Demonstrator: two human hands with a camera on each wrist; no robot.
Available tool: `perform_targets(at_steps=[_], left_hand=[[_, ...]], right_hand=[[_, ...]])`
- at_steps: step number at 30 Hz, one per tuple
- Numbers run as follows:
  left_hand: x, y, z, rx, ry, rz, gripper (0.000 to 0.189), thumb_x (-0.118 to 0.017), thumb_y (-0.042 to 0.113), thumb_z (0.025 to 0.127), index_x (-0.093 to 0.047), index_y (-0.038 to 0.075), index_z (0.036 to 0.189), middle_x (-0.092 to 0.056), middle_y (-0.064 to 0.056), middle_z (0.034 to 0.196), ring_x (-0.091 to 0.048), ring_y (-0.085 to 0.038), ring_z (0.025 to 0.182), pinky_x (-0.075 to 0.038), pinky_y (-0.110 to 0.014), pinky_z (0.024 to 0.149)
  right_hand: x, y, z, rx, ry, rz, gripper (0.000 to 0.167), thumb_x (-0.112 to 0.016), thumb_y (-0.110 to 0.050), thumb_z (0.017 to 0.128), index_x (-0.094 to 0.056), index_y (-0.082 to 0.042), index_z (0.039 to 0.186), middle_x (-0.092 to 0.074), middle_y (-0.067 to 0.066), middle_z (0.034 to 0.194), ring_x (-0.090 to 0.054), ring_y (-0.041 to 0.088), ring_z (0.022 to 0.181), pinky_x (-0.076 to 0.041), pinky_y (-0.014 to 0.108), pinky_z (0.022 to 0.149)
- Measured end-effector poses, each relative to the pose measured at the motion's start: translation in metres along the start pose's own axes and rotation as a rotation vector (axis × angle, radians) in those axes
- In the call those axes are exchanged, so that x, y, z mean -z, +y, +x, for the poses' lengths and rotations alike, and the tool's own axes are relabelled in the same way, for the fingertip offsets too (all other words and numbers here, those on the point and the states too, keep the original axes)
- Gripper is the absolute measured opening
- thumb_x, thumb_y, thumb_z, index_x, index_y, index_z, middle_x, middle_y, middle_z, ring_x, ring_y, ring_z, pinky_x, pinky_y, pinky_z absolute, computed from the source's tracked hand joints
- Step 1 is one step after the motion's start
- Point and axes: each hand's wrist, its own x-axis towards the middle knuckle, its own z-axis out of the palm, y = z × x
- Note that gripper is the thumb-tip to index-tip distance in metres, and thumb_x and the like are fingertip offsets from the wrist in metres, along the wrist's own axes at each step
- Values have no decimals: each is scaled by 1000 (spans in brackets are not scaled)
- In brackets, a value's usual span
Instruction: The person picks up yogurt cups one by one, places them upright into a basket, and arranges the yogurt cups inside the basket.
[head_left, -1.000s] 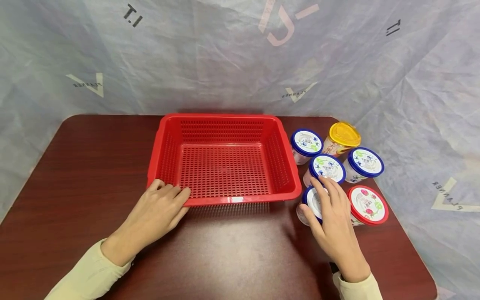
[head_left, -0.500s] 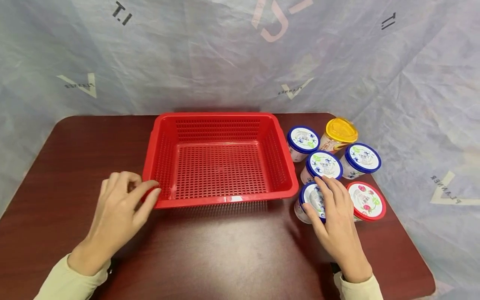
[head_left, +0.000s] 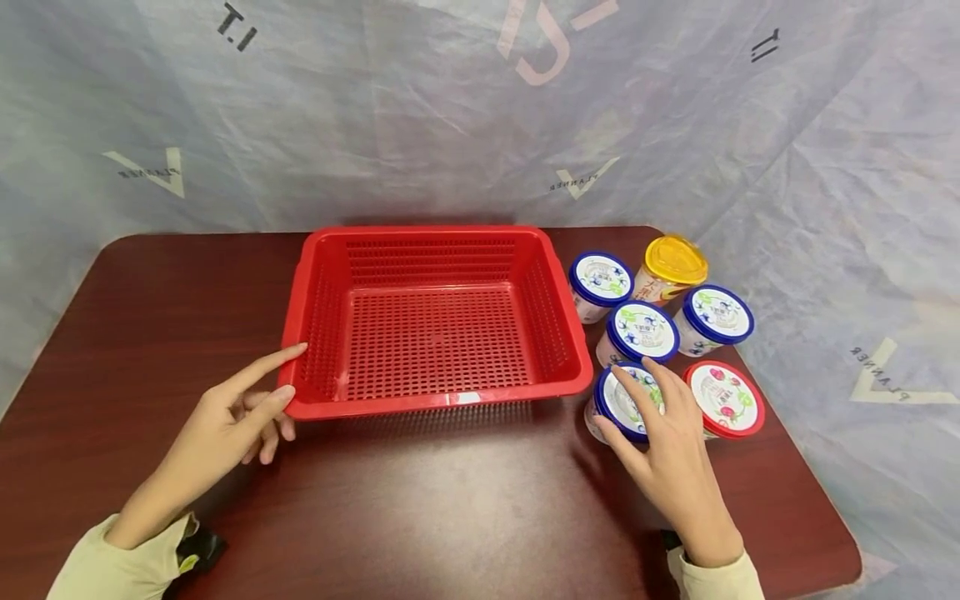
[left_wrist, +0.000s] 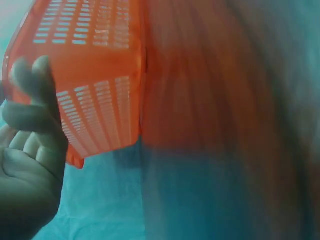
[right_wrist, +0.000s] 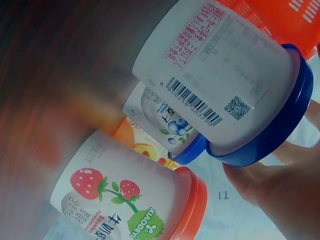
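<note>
My left hand (head_left: 213, 429) is at the front left corner of a red perforated plastic basket (head_left: 442, 397). Its index finger reaches straight to the left rim, the thumb lies at the corner, and the other fingers curl loosely below. In the left wrist view the hand (left_wrist: 30, 150) overlaps the basket wall (left_wrist: 100, 65). My right hand (head_left: 671, 454) hovers with spread, bent fingers over the nearest blue-lidded cup (head_left: 626, 404), thumb and index fingertips right at the lid's edge. The right wrist view shows this cup's barcode side (right_wrist: 215, 75), with the fingers beyond its blue lid.
Beside it stands a red-lidded strawberry cup (head_left: 723, 400). Behind are more blue-lidded cups (head_left: 642, 332) and a yellow-lidded cup (head_left: 675, 262), right of the basket. The dark wooden table (head_left: 450, 500) meets a grey fabric backdrop (head_left: 450, 117) behind and at the right.
My left hand has lifted off the basket's front rim and shifted left to its corner, its index finger now extended. The right hand stays over the same cup, fingers slightly more spread.
</note>
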Motion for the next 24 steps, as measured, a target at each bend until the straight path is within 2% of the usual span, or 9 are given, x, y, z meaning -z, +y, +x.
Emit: perform_targets(at_steps=[4, 7, 10, 15, 17, 24], left_hand=[[0, 0, -1, 5, -35, -136, 52, -48, 7, 105, -35, 17, 155, -71, -16, 71, -63, -27, 47, -47, -33, 36], [-2, -1, 0, -21, -49, -189, 53, -46, 3, 105, -33, 12, 156, -72, -19, 73, -67, -31, 52, -52, -36, 39], [-4, -2, 2, -54, -60, -235, 52, -44, -1, 105, -32, 8, 155, -72, -23, 77, -69, -33, 56, -54, -38, 41], [-4, -4, 3, -55, -66, -287, 52, -42, -2, 105, -30, 7, 155, -70, -27, 79, -71, -34, 60, -56, -41, 44], [-4, -4, 3, -46, -66, -304, 50, -42, -2, 105, -32, 6, 154, -71, -25, 77, -71, -35, 62, -57, -42, 46], [-8, -3, 2, -67, -39, -271, 43, -45, -3, 104, -41, -1, 147, -73, -19, 75, -71, -38, 67, -59, -39, 54]], right_hand=[[-2, 2, 1, -10, -31, -34, 69, -84, -36, 78, -59, -19, 139, -43, 22, 147, -34, 45, 136, -30, 70, 101], [-2, 4, 2, -10, -36, -52, 66, -85, -34, 77, -61, -16, 136, -46, 23, 144, -37, 47, 133, -31, 72, 98], [0, 6, 4, -18, -62, -54, 63, -85, -32, 78, -62, -14, 134, -46, 24, 143, -39, 45, 132, -35, 70, 99], [6, 5, 8, -46, -119, -53, 63, -83, -34, 81, -60, -15, 136, -42, 27, 146, -38, 47, 132, -41, 72, 96], [8, 4, 10, -58, -139, -60, 64, -84, -35, 80, -60, -16, 137, -43, 28, 145, -40, 48, 130, -42, 72, 94], [13, 4, 12, -74, -169, -75, 66, -86, -37, 76, -61, -14, 133, -48, 29, 139, -43, 48, 125, -44, 71, 92]])
